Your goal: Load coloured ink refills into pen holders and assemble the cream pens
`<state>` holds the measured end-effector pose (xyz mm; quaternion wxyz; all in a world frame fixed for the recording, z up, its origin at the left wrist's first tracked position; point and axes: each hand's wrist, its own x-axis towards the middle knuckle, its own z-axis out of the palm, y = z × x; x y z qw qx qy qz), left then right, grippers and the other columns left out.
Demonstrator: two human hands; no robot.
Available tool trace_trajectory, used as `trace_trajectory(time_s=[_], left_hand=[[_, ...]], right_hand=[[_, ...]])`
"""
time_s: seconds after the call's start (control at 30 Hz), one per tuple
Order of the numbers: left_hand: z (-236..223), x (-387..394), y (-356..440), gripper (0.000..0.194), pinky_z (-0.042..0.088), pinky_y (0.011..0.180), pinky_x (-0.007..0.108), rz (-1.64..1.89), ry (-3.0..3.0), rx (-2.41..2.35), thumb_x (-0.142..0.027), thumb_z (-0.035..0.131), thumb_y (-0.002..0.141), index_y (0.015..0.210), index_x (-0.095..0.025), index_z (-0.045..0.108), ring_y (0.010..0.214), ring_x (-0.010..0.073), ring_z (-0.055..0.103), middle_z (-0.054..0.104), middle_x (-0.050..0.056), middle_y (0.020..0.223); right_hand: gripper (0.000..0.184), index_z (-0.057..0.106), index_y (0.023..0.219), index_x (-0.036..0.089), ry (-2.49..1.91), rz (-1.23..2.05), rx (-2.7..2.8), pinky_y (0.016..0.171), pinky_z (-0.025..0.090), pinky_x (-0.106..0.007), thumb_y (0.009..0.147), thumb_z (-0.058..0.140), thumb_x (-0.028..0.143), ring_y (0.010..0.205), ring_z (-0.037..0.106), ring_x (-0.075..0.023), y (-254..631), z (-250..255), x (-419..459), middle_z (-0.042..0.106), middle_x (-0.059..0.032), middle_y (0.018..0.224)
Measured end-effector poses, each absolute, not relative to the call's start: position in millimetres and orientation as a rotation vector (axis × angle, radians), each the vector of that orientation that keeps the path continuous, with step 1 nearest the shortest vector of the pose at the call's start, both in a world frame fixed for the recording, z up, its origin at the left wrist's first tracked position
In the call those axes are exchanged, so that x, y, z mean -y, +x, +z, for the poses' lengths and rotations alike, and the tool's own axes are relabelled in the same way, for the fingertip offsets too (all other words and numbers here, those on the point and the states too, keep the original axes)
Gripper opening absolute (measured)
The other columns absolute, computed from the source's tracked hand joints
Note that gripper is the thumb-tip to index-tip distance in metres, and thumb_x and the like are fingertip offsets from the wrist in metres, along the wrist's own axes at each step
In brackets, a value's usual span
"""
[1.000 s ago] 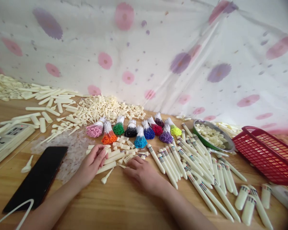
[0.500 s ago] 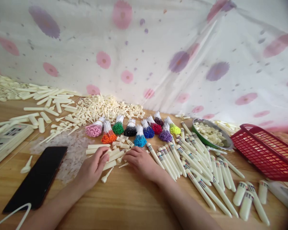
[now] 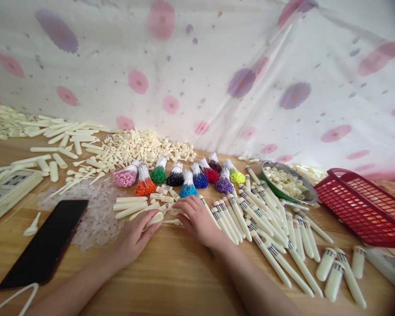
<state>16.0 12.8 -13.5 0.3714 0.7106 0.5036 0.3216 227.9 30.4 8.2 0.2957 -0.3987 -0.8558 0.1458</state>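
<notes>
My left hand (image 3: 134,237) is closed round a cream pen barrel (image 3: 154,219), its end pointing up and right. My right hand (image 3: 199,221) is just to the right, fingers curled together near the barrel's tip; whatever they pinch is too small to make out. Between the hands lies a thin cream plunger-like part (image 3: 173,222). Behind the left hand rest loose cream barrels (image 3: 130,206) and slotted cream sleeves (image 3: 163,197). Bundles of coloured-tipped refills, such as the light blue bundle (image 3: 188,189) and the orange bundle (image 3: 145,188), stand in front of both hands.
Many assembled multicolour pens (image 3: 266,224) lie to the right, by a green-sided metal bowl (image 3: 311,199) of slotted parts and a red basket (image 3: 358,210). On the left are a black phone (image 3: 44,243), clear small pieces (image 3: 95,219) and a power strip (image 3: 13,193).
My left hand has moved right and now has a pen barrel showing in its grip. My right hand has lifted and curled its fingers in near it. The view has shifted slightly.
</notes>
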Motion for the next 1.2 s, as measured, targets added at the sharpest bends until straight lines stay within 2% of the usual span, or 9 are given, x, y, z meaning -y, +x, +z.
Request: trace_trajectory(time_s=[0.17,0.27,0.5,0.93,1.0,1.13,1.2], left_hand=[[-13,-9,19,0.034,0.043,0.095,0.035,0.789,1.816,-1.244,-0.037,0.049,0.082,0.113,-0.023,0.057,0.109,0.0259,0.057,0.064,0.006,0.118],[-13,-7,19,0.033,0.042,0.097,0.037,0.815,1.797,-1.222,-0.034,0.052,0.082,0.113,-0.025,0.058,0.112,0.0262,0.056,0.064,0.005,0.119],[-9,-6,19,0.038,0.038,0.101,0.039,0.738,1.823,-1.145,-0.032,0.046,0.086,0.123,-0.025,0.052,0.119,0.0247,0.05,0.058,0.005,0.127],[-1,-4,20,0.04,0.031,0.106,0.04,0.702,1.714,-1.049,-0.036,0.046,0.087,0.126,-0.028,0.051,0.125,0.0243,0.044,0.056,0.002,0.129],[-3,-4,20,0.039,0.034,0.104,0.039,0.699,1.644,-1.016,-0.037,0.047,0.086,0.125,-0.03,0.052,0.124,0.0245,0.045,0.058,0.001,0.127],[-8,-2,19,0.036,0.047,0.092,0.037,0.741,1.554,-1.011,-0.039,0.047,0.086,0.12,-0.032,0.056,0.109,0.0243,0.058,0.066,0.0,0.114],[-6,-2,20,0.036,0.048,0.09,0.035,0.732,1.605,-1.034,-0.039,0.046,0.087,0.119,-0.03,0.057,0.106,0.0235,0.059,0.067,0.001,0.113]], right_hand=[[0.031,0.045,0.117,0.026,-0.872,1.013,1.579,0.08,0.048,-0.031,0.088,0.053,0.027,0.09,0.057,-0.0153,223,17,-14,0.059,-0.0046,0.104],[0.026,0.053,0.11,0.026,-0.851,1.169,1.512,0.08,0.048,-0.031,0.085,0.057,0.03,0.09,0.059,-0.0157,216,13,-9,0.06,-0.0045,0.105],[0.02,0.057,0.103,0.022,-0.897,1.174,1.543,0.081,0.049,-0.03,0.085,0.057,0.031,0.09,0.06,-0.0156,209,8,-9,0.062,-0.0049,0.102],[0.019,0.055,0.1,0.02,-0.979,1.105,1.61,0.071,0.047,-0.025,0.084,0.056,0.03,0.078,0.056,-0.0133,209,5,-9,0.061,-0.0038,0.093],[0.018,0.055,0.097,0.019,-1.013,1.052,1.641,0.07,0.046,-0.024,0.084,0.056,0.031,0.076,0.055,-0.0127,210,6,-9,0.06,-0.0031,0.09],[0.014,0.052,0.087,0.017,-1.107,0.925,1.749,0.062,0.042,-0.023,0.084,0.054,0.03,0.067,0.05,-0.0113,211,11,-9,0.056,-0.0006,0.076],[0.014,0.05,0.084,0.017,-1.129,0.906,1.795,0.058,0.04,-0.021,0.084,0.053,0.031,0.063,0.048,-0.0106,212,14,-10,0.054,0.0008,0.07]])
